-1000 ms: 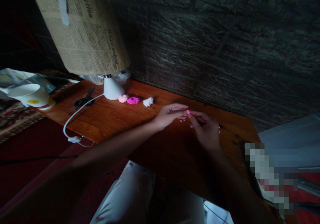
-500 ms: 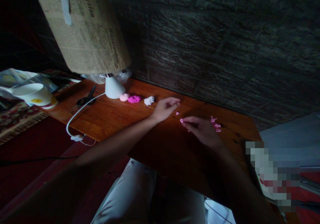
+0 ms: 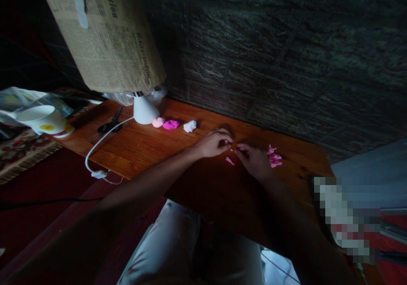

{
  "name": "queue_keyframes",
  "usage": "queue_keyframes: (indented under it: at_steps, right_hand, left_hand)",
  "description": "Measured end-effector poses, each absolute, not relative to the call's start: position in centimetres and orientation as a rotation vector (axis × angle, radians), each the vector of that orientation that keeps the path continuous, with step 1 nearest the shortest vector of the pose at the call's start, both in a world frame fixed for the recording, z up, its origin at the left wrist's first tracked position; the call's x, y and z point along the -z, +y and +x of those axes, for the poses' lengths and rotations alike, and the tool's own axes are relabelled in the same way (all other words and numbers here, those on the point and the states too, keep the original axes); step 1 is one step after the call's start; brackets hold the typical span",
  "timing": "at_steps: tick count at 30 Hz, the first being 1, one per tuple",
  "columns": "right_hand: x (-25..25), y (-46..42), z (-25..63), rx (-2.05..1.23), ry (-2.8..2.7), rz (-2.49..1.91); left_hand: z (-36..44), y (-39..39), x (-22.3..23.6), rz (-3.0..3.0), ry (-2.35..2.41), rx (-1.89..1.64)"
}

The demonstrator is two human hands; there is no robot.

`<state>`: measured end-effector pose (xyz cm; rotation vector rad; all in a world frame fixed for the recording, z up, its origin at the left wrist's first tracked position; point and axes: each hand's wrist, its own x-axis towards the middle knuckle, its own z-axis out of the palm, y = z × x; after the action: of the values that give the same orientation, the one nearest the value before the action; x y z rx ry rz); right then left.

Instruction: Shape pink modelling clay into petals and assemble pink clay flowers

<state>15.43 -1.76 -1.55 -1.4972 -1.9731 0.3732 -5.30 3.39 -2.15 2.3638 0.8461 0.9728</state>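
Both my hands rest low on the wooden table near the wall. My left hand is curled, its fingertips pinched together over a tiny pink bit. My right hand is also curled, fingertips meeting the left hand's. A small flat pink clay piece lies on the wood just below the fingertips. A cluster of pink clay petals lies just right of my right hand. Further left sit a pale pink lump, a magenta lump and a white lump.
A white lamp base with a newspaper shade stands at the back left, its cable trailing over the front edge. Black scissors lie beside it. A white cup stands far left. A dark stone wall runs behind.
My hands were pinched together above the table, then parted, and have now come down together onto the wood. A small pink piece now lies on the table below them.
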Motion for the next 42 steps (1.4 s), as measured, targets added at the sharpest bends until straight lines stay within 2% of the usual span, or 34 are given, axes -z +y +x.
queue_keyframes:
  at_steps: [5,8,16,21,42]
  right_hand:
    - [1.6,-1.3,15.4,-0.351,-2.013,-1.48]
    - [1.3,-1.5,15.5,-0.448,-1.932,-1.48]
    - [0.3,-2.0,14.8,-1.199,-1.287,-1.38]
    - [-0.1,-2.1,14.2,-1.429,-1.019,-1.225]
    - [0.5,-1.9,15.1,-1.41,-1.015,-1.207]
  left_hand:
    - [-5.1,3.1,2.2,2.43,0.792,-0.876]
    - [-4.8,3.0,2.3,2.403,0.779,-0.899]
    - [-4.1,2.8,2.1,2.136,0.671,-1.168]
    - [-3.8,2.2,1.5,1.982,0.615,-1.234]
    - [-3.8,1.7,1.2,2.109,0.606,-1.23]
